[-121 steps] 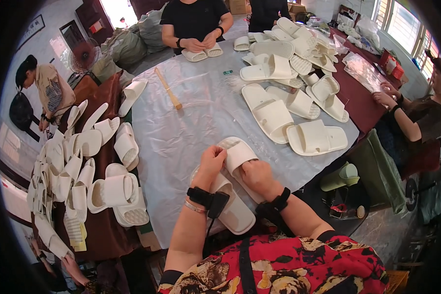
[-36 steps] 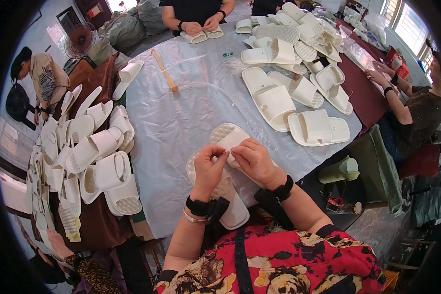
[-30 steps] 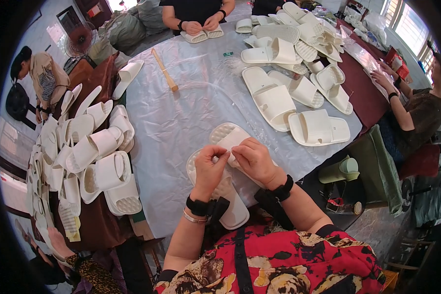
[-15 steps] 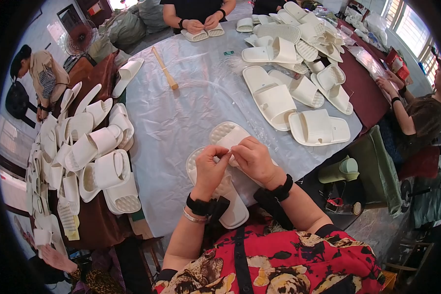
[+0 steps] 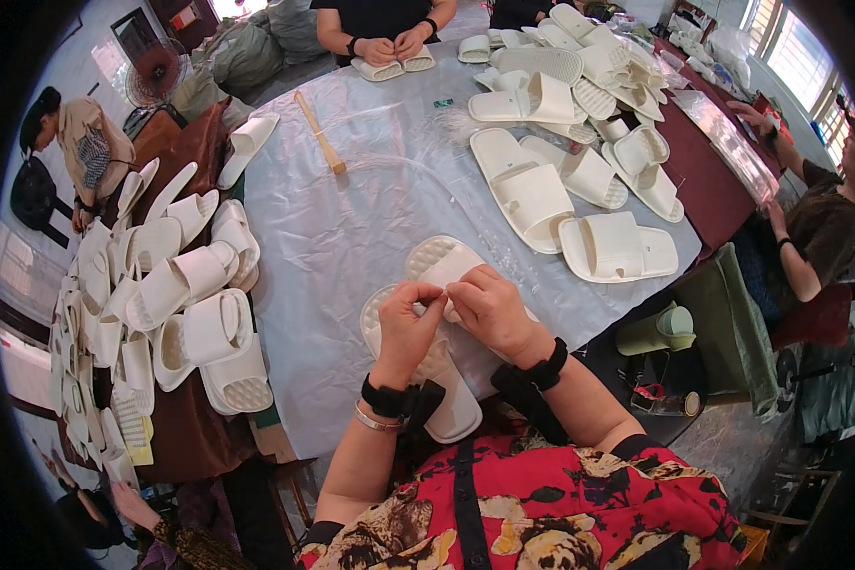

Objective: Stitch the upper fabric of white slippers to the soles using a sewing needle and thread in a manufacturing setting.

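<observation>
Currently, in the head view, I see my left hand (image 5: 404, 328) and right hand (image 5: 484, 309) meeting over a pair of white slide slippers (image 5: 437, 275) at the near edge of the plastic-covered table (image 5: 351, 218). Both hands' fingertips are pressed together, pinching at the upper slipper's strap; whatever sits between them is too small to tell. More white slippers (image 5: 541, 190) lie further right, and a wooden stick (image 5: 319, 145) lies well apart.

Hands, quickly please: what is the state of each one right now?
Left hand: fingers pinched shut on the white slipper near its strap.
Right hand: closed on the same white slipper, fingertips meeting the left hand's.
</observation>
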The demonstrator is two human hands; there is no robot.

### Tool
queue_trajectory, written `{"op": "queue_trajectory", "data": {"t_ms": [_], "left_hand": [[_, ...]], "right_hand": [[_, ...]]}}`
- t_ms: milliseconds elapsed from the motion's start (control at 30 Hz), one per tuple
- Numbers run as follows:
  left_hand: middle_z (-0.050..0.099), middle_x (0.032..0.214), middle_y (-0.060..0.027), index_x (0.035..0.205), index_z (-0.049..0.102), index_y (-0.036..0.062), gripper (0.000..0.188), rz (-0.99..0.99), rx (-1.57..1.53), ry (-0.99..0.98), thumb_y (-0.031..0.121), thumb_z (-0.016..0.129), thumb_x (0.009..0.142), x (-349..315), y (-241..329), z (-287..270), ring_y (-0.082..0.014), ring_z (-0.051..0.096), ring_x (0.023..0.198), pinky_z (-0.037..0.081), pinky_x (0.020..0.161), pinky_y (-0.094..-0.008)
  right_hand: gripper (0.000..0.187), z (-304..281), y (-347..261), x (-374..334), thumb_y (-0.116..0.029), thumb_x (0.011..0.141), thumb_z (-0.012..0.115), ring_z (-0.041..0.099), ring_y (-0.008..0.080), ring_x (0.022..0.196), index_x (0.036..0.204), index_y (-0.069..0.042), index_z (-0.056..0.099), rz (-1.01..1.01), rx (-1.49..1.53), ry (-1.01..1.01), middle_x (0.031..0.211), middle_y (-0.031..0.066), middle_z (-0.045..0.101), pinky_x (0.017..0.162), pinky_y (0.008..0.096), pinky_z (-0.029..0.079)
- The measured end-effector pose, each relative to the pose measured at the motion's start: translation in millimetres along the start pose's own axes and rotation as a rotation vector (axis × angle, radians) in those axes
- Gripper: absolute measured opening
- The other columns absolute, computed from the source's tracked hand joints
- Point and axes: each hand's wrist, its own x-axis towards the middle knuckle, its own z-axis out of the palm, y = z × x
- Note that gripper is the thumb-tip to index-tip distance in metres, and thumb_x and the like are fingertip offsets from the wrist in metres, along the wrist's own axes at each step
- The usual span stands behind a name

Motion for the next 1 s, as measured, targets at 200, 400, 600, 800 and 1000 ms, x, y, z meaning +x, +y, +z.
{"op": "queue_trajectory", "data": {"t_ms": [200,400,600,800,1000], "left_hand": [[0.064,0.078,-0.0042,0.084,0.067,0.001,0.008,0.002,0.02,-0.004,0.006,0.07,0.078,0,2,-1,-0.0112,0.057,0.073,0.045,0.066,-0.0249],[0.064,0.081,-0.0035,0.091,0.063,-0.0006,0.014,-0.127,-0.077,0.001,0.004,0.069,0.08,-3,-4,0,-0.0094,0.058,0.076,0.047,0.069,-0.0236],[0.064,0.086,-0.0048,0.1,0.057,-0.0001,0.021,-0.12,-0.14,-0.03,0.0,0.066,0.081,-4,-10,1,-0.0104,0.06,0.08,0.049,0.073,-0.0236],[0.064,0.088,-0.0058,0.101,0.056,-0.0003,0.022,-0.148,-0.126,-0.031,-0.001,0.066,0.082,-4,-8,0,-0.011,0.061,0.083,0.05,0.075,-0.0239],[0.064,0.088,-0.0058,0.099,0.056,-0.0003,0.02,-0.151,-0.13,-0.002,-0.001,0.066,0.082,-5,-11,1,-0.0107,0.061,0.083,0.05,0.075,-0.0237]], "right_hand": [[0.018,1,1,-1,-0.005,0.07,0.064,0.058,0.0286,0.079,0.088,-0.005,0.062,0.014,0.008,0.008,0.079,0.0093,0.057,0.067,0.0372,0.049],[0.018,-1,0,1,-0.005,0.07,0.064,0.058,0.0285,0.078,0.089,-0.005,0.062,-0.005,0.008,-0.007,0.079,0.009,0.058,0.067,0.0372,0.049],[0.019,2,0,1,-0.004,0.07,0.063,0.057,0.028,0.079,0.089,-0.004,0.063,0.01,-0.021,0.023,0.079,0.0092,0.058,0.068,0.0367,0.049],[0.019,1,-1,2,-0.004,0.07,0.063,0.057,0.028,0.079,0.088,-0.004,0.063,0.019,-0.024,0.016,0.079,0.0091,0.057,0.069,0.0366,0.049],[0.017,1,-2,4,-0.005,0.07,0.063,0.056,0.028,0.079,0.087,-0.005,0.063,0.005,-0.044,-0.013,0.078,0.009,0.056,0.068,0.0372,0.048]]}}
